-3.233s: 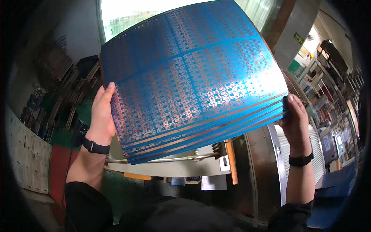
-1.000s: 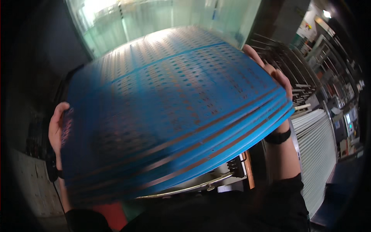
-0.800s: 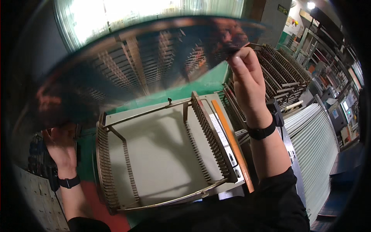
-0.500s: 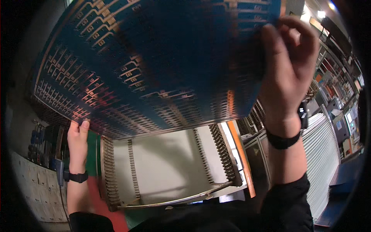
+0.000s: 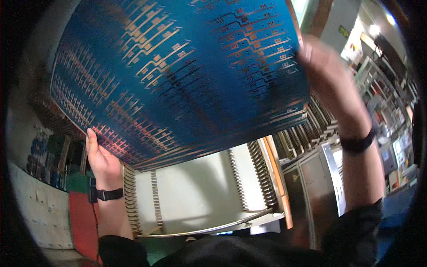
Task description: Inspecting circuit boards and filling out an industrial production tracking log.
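A large blue circuit board panel (image 5: 200,89) with rows of copper-coloured tracks is held up and tilted, filling the upper middle. My left hand (image 5: 103,162) grips its lower left edge, thumb on the near face and fingers mostly hidden behind. At the right edge is my right hand (image 5: 327,73), blurred by motion, its fingertips around the rim of the panel. Beneath the panel stands a rack (image 5: 255,175) with slotted, comb-like metal sides and a pale surface between them. A black band circles each wrist.
An orange strip (image 5: 278,182) runs along the rack's right side, beside metal cabinet doors (image 5: 307,178). More slotted racks (image 5: 307,129) stand behind to the right. Pale lockers (image 5: 42,209) line the left, next to a red and green floor (image 5: 82,222). Equipment crowds the far right.
The panel has tilted, its right side swinging so the tracks show brighter. My right hand has moved slightly right and down; my left hand has shifted right along with the lower edge.
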The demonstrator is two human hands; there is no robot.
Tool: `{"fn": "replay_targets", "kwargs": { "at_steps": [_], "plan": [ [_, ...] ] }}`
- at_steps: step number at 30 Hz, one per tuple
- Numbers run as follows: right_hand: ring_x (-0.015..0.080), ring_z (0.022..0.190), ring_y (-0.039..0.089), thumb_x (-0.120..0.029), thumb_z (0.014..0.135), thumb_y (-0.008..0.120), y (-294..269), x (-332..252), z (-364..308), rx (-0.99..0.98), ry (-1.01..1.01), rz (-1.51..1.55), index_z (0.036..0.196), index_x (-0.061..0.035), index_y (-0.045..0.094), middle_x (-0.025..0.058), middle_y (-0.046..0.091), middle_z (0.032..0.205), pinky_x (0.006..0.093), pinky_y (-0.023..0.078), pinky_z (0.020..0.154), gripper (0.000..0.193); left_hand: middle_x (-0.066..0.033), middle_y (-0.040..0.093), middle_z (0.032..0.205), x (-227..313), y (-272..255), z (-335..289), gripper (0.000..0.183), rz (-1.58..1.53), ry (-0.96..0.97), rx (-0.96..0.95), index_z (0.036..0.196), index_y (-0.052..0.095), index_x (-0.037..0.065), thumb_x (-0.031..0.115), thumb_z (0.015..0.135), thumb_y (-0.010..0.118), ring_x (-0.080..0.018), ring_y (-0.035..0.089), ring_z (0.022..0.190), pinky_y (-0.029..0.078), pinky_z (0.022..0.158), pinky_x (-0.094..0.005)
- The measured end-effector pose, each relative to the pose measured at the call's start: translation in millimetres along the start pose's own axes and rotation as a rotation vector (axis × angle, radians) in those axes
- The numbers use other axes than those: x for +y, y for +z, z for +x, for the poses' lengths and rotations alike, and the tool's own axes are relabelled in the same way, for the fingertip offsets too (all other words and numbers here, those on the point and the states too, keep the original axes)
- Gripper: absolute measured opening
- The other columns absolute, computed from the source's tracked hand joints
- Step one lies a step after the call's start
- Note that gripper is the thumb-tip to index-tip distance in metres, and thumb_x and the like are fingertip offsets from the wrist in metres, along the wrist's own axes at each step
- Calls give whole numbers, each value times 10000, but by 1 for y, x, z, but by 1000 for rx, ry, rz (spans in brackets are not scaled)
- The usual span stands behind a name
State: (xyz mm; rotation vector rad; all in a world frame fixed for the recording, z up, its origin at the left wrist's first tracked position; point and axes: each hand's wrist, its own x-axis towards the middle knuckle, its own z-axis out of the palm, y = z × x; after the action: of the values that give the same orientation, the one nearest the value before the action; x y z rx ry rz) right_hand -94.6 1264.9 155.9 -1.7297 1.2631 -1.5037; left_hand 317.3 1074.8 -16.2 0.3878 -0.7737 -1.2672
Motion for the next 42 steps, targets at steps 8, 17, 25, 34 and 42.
{"fn": "replay_targets", "kwargs": {
  "at_steps": [8, 17, 25, 34, 42],
  "plan": [
    [171, 1088, 603, 51, 923, 629, 10, 31, -60, -65, 51, 18, 1524, 53, 278, 142, 518, 1406, 318, 515, 923, 696, -91, 607, 1315, 6, -1, 9, 415, 68, -185, -116, 1363, 513, 44, 341, 1074, 482, -229, 599, 1187, 481, 1051, -423],
    [153, 1184, 581, 32, 885, 708, 2, 33, -60, -79, 44, -43, 1340, 15, 487, 74, 607, 1258, 332, 477, 1014, 507, -93, 604, 1333, 9, 2, 7, 397, 65, -182, -174, 1376, 505, 44, 310, 1083, 464, -227, 603, 1193, 480, 1059, -419],
    [79, 943, 598, 124, 847, 655, 5, 26, -61, 99, 69, -328, 1029, -30, 593, -5, 618, 982, 248, 493, 878, 246, -36, 636, 1208, 11, 9, 22, 291, 187, 97, -184, 1209, 577, 77, 322, 1076, 493, -150, 608, 1128, 497, 1001, -341],
    [86, 931, 607, 44, 946, 634, -14, 116, -56, 253, -48, -446, 1211, 16, 610, 25, 667, 1061, 242, 488, 842, 267, -136, 471, 1466, -28, 3, 53, 409, 117, -128, -342, 1434, 375, 65, 263, 1085, 458, -271, 465, 1353, 366, 1152, -471],
    [50, 802, 597, 27, 966, 620, 17, 247, -51, 327, 163, -308, 1086, -33, 632, -12, 671, 898, 216, 489, 757, 134, -109, 507, 1438, -74, -36, 74, 414, 102, 20, -416, 1434, 409, 70, 148, 1047, 533, -246, 489, 1328, 377, 1143, -456]
  ]
}}
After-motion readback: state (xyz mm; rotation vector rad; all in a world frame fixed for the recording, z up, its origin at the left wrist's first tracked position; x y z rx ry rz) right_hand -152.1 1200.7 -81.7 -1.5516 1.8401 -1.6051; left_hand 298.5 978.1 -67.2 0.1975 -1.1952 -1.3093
